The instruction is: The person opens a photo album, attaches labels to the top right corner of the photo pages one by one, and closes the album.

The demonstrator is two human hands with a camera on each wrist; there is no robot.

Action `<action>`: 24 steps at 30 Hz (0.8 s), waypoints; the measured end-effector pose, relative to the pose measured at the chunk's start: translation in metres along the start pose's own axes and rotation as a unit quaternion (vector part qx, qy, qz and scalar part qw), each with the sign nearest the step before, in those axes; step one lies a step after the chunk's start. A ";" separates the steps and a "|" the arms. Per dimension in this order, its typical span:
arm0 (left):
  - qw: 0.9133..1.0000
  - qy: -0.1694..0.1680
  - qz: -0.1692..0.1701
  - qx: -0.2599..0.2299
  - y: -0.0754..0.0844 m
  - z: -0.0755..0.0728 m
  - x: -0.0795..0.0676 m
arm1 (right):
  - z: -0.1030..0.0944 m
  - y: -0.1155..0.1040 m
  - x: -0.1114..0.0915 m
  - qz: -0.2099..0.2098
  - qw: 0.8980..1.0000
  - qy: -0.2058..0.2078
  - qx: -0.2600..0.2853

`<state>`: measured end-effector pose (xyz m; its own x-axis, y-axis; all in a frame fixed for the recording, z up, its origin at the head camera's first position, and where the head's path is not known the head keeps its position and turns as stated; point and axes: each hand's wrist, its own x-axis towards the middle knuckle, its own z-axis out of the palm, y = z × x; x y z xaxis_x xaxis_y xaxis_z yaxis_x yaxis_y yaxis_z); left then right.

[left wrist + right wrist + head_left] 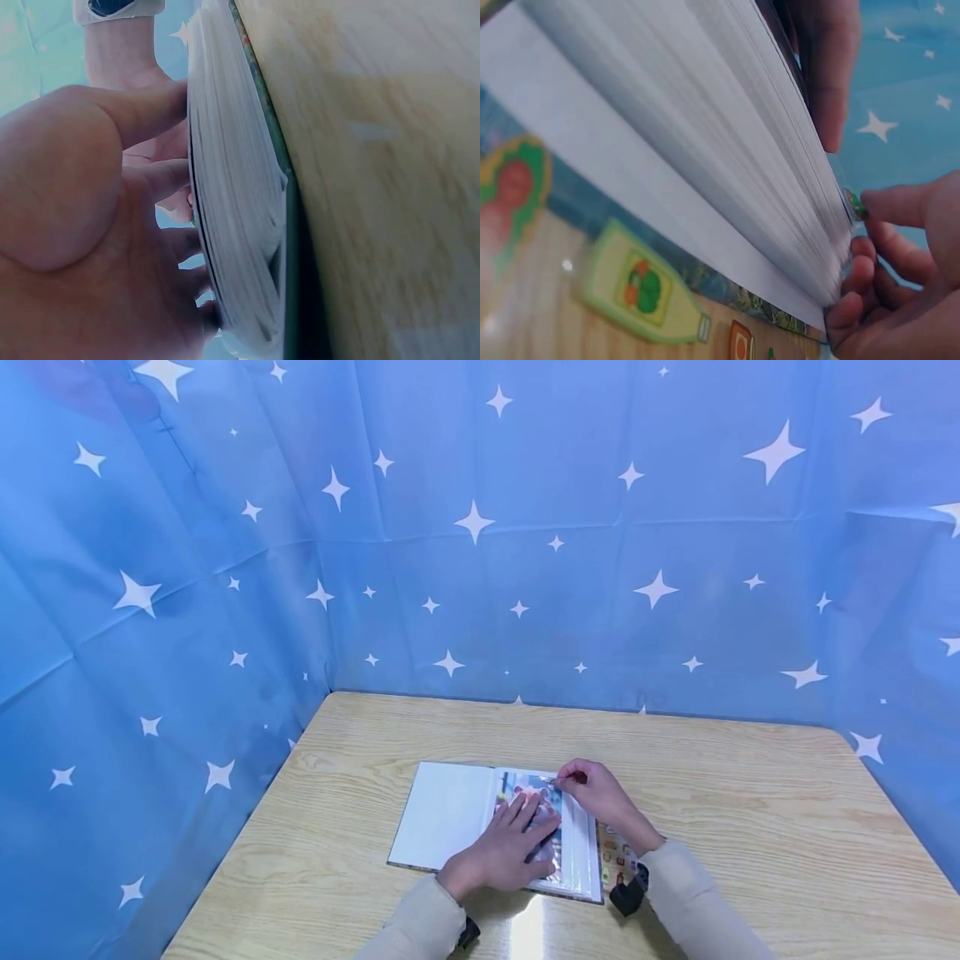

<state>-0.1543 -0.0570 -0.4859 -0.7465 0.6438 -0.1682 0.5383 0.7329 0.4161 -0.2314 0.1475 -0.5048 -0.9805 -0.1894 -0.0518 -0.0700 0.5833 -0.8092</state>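
A photo album lies open on the table, its thick stack of pages seen edge-on in the left wrist view. My left hand rests with spread fingers on the right-hand page, over a picture with a pinkish figure that it partly hides. At that page's top right, my right hand pinches a small green and red sticker between thumb and finger. The sticker touches or nearly touches the page edge; which one I cannot tell. The other right fingers curl beside the album's corner.
A clear sheet of food stickers, including a bottle sticker, lies partly under the album's right side. The wooden table extends around the album. A blue star-patterned cloth hangs behind and to the sides.
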 end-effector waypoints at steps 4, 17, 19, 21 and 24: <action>1.000 0.004 0.001 0.003 0.000 0.000 0.000 | 0.002 -0.002 0.001 0.000 1.000 0.005 -0.005; 1.000 -0.012 -0.007 0.019 0.000 -0.002 0.000 | 0.010 -0.002 0.002 0.018 0.999 0.034 0.001; 1.000 -0.014 -0.007 0.018 0.001 -0.002 0.000 | 0.010 -0.002 0.002 0.022 0.999 0.035 -0.002; 1.000 -0.013 -0.007 0.018 0.000 -0.003 0.000 | 0.011 -0.002 0.003 0.027 0.999 0.038 -0.003; 1.000 -0.011 -0.005 0.021 -0.001 -0.002 0.000 | 0.011 -0.002 0.004 0.029 0.999 0.040 -0.004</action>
<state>-0.1557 -0.0577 -0.4846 -0.7440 0.6402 -0.1914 0.5467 0.7479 0.3764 -0.2331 0.1366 -0.5099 -0.9944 -0.0924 -0.0509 -0.0145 0.5978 -0.8015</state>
